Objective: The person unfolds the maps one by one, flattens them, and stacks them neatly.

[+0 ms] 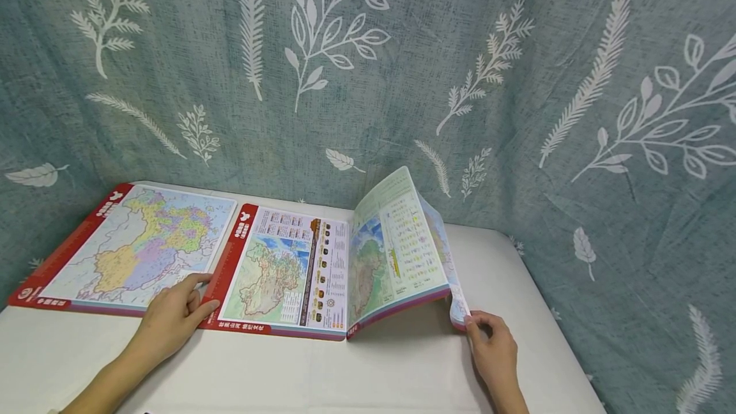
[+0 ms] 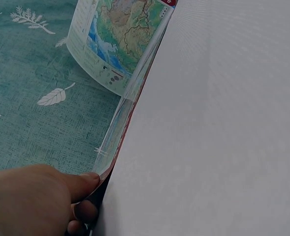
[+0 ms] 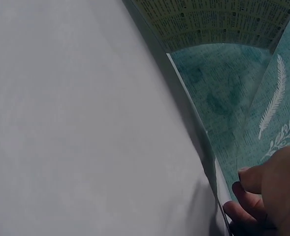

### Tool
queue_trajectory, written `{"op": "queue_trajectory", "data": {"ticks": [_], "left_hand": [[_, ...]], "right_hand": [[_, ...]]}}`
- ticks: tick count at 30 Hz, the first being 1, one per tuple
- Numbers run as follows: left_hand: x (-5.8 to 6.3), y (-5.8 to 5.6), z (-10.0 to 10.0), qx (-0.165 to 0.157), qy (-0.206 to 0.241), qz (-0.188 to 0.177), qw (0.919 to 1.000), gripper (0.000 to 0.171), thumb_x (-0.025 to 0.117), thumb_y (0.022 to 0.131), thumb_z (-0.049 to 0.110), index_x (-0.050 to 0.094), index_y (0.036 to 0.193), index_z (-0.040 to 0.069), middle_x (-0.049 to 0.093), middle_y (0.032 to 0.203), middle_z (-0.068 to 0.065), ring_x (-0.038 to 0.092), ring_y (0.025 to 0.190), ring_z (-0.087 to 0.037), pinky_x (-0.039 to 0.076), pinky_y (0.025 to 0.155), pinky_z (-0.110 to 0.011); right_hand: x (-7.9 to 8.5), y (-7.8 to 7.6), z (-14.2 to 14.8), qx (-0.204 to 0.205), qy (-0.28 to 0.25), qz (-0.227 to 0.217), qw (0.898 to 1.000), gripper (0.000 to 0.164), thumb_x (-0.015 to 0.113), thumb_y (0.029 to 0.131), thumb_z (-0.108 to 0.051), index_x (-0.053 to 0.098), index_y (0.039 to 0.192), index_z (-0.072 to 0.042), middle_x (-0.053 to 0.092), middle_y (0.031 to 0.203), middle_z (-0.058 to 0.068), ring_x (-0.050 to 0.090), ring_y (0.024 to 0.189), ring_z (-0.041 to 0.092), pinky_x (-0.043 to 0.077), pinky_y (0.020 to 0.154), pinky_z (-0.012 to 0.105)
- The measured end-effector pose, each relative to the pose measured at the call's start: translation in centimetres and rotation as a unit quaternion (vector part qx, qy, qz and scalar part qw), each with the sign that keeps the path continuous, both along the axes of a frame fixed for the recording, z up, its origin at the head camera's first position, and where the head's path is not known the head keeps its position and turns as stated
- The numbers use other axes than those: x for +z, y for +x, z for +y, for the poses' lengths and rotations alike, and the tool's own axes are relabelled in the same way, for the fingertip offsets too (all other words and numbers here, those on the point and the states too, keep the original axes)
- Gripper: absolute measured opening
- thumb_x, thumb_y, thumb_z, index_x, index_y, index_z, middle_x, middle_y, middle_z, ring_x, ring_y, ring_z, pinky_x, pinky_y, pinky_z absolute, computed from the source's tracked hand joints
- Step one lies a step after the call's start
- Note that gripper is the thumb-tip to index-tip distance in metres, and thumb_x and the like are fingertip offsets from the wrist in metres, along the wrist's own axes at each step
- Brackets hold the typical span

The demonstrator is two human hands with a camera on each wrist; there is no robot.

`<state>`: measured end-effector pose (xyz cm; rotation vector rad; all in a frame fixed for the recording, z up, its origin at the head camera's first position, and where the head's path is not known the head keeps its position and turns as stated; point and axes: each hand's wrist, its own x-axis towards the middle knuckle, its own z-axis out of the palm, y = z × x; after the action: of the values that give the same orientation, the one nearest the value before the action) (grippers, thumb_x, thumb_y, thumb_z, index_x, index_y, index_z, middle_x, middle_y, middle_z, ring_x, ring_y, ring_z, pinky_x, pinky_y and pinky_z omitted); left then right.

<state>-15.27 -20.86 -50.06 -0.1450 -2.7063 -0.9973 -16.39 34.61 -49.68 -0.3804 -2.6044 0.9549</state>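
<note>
On the white table lies a folding map (image 1: 270, 283) with a red left border, opened out with its right part bent up like a tent. My left hand (image 1: 172, 312) pinches its lower left corner, thumb on top and fingers beneath, as the left wrist view also shows. The raised panel (image 1: 397, 241) carries a relief map and rows of small print. Behind it a second panel (image 1: 439, 241) slopes down to the right. My right hand (image 1: 494, 344) pinches that panel's lower right corner between thumb and fingers.
Left of the folding map lies another red-bordered map (image 1: 149, 248), flat, showing coloured provinces. A blue-green curtain (image 1: 402, 69) with white leaf prints hangs behind the table (image 1: 276, 375) and along its right side.
</note>
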Motion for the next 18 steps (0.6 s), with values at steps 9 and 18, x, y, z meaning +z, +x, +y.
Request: {"op": "queue_trajectory", "data": {"ticks": [9, 18], "left_hand": [[0.0, 0.0, 0.0, 0.0, 0.0, -0.004, 1.0, 0.053, 0.082, 0.093, 0.022, 0.061, 0.135, 0.0, 0.045, 0.062, 0.006, 0.036, 0.057, -0.005, 0.028, 0.071, -0.034], [0.1, 0.0, 0.0, 0.001, 0.0, -0.002, 1.0, 0.053, 0.083, 0.092, 0.022, 0.061, 0.135, 0.0, 0.045, 0.062, 0.006, 0.037, 0.057, -0.006, 0.028, 0.068, -0.033]], "right_hand": [[0.3, 0.2, 1.2, -0.015, 0.005, 0.009, 1.0, 0.021, 0.068, 0.101, -0.013, 0.068, 0.112, 0.005, 0.066, 0.129, 0.027, 0.056, 0.132, 0.048, 0.04, 0.112, 0.061], [0.5, 0.0, 1.9, -0.025, 0.007, 0.003, 1.0, 0.021, 0.068, 0.101, -0.012, 0.068, 0.112, 0.006, 0.066, 0.128, 0.028, 0.055, 0.133, 0.048, 0.037, 0.113, 0.062]]}}
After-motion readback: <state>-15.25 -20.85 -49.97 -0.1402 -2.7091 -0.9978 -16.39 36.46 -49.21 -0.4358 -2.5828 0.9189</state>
